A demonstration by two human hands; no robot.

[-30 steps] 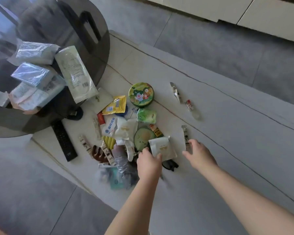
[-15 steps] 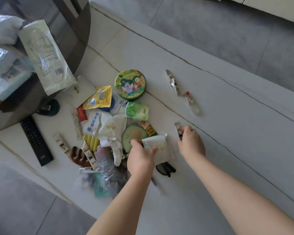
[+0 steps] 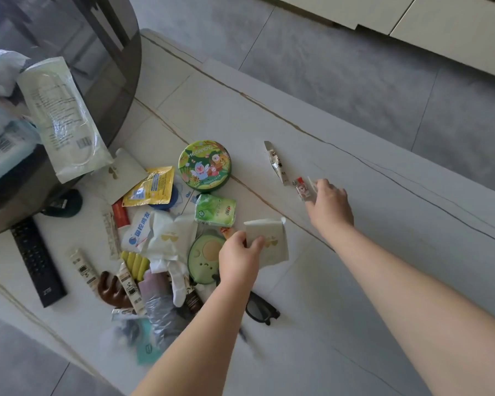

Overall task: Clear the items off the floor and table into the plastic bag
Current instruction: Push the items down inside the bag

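Note:
My left hand [image 3: 237, 260] pinches a white packet with gold print [image 3: 272, 242] and holds it just above a pile of small items on the pale floor slab [image 3: 355, 281]. My right hand [image 3: 330, 208] reaches forward. Its fingers are closed on a thin pale stick packet [image 3: 312, 182], and its fingertips touch a red-labelled sachet [image 3: 300, 189] that lies on the slab. A silver sachet [image 3: 275, 161] lies just beyond that. The pile holds a round green tin [image 3: 205, 165], a green tissue pack [image 3: 215, 210], an avocado-shaped item [image 3: 205, 257] and crumpled grey plastic [image 3: 160, 307].
A dark glass table [image 3: 77, 52] at upper left carries several clear packets [image 3: 60, 118]. A black remote [image 3: 36, 261] lies left of the pile, and dark glasses [image 3: 262, 311] lie under my left forearm. Grey floor tiles surround the slab, with pale cabinets at the top right.
My left hand has lifted the white packet off the pile. My right hand picked up the stick packet and moved forward to the red-labelled sachet. The view has shifted.

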